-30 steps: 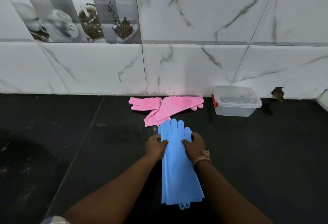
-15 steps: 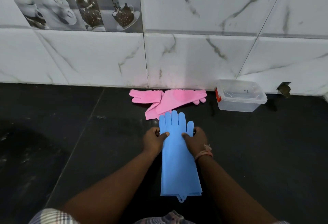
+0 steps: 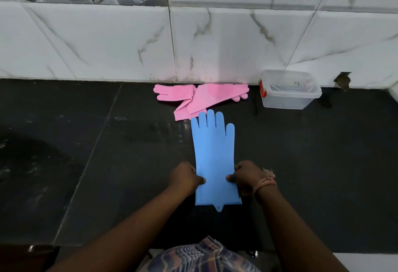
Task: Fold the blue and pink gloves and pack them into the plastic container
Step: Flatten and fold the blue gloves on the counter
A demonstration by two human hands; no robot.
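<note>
The blue gloves (image 3: pixel 213 153) lie stacked flat on the black counter, fingers pointing toward the wall, cuffs toward me. My left hand (image 3: pixel 185 177) pinches their left edge near the cuff. On the right edge, level with it, my right hand (image 3: pixel 247 177) pinches too. The pink gloves (image 3: pixel 202 97) lie crossed just beyond the blue fingertips, against the wall. To their right, next to the wall, stands a clear plastic container (image 3: pixel 289 90) with a red clip; I cannot tell whether a lid is on it.
The black counter (image 3: pixel 107 164) runs wide on both sides; its front edge is near my body. A white marble-tiled wall (image 3: pixel 215 45) rises behind. A small dark hole (image 3: pixel 342 79) marks the wall right of the container.
Both hands have slid from the gloves' palm area down toward the cuffs, still holding the edges. The camera has tilted downward.
</note>
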